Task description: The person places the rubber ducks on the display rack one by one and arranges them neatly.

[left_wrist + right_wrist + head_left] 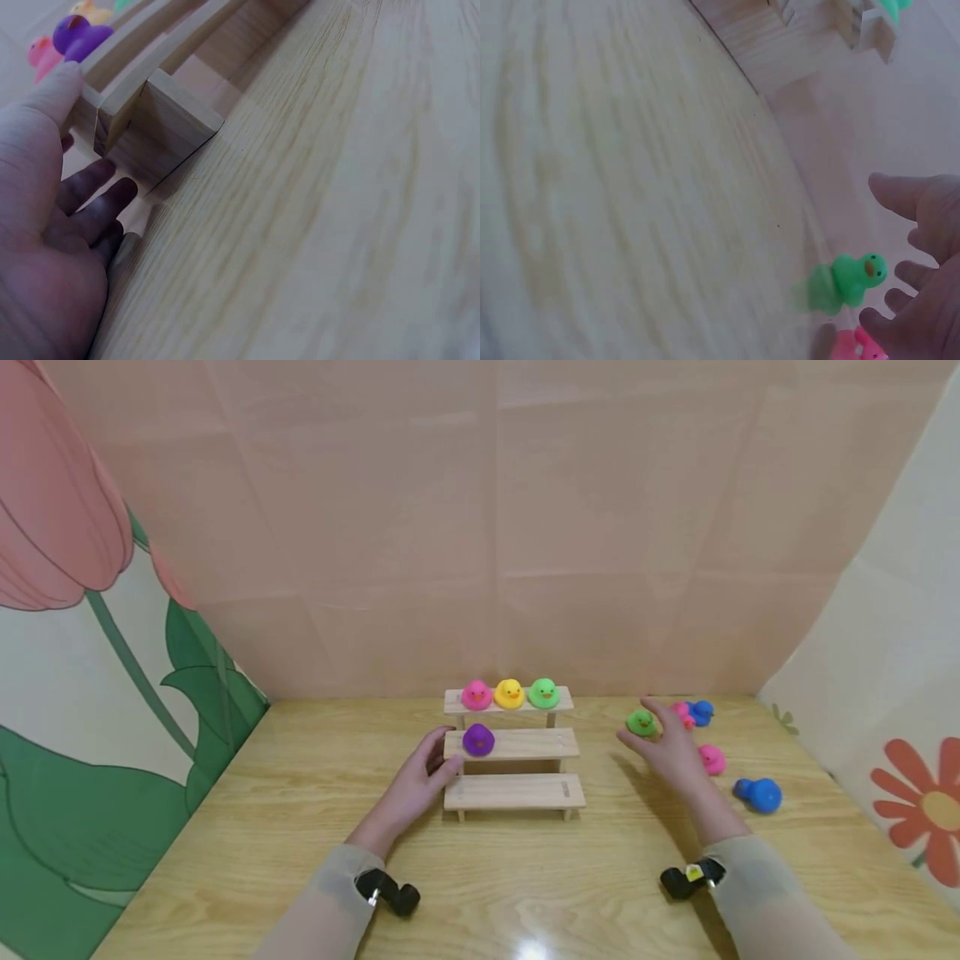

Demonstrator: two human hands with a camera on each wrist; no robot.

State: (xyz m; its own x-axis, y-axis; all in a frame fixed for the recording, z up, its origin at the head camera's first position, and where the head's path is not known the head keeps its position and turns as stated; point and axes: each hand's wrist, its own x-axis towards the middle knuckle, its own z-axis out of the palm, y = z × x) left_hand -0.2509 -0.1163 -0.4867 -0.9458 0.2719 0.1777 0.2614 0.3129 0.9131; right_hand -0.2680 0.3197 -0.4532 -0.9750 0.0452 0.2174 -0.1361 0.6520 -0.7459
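At the left end of a three-step wooden stand (517,789), my left hand (415,787) holds the middle step, thumb at its edge and fingers curled at its side. A purple rubber duck (478,740) sits on that step, close to the thumb. The top step carries a pink duck (476,695), a yellow duck (510,694) and a light green duck (544,693). My right hand (672,753) reaches around a green duck (641,722) right of the stand. In the right wrist view its fingers are spread beside the green duck (849,280), which stands on the table.
Behind and beside my right hand lie a pink duck (683,713), a blue duck (702,712), another pink duck (712,759) and a blue duck (761,795) tipped over. The wooden table (330,752) ends at a pinkish backdrop (360,568).
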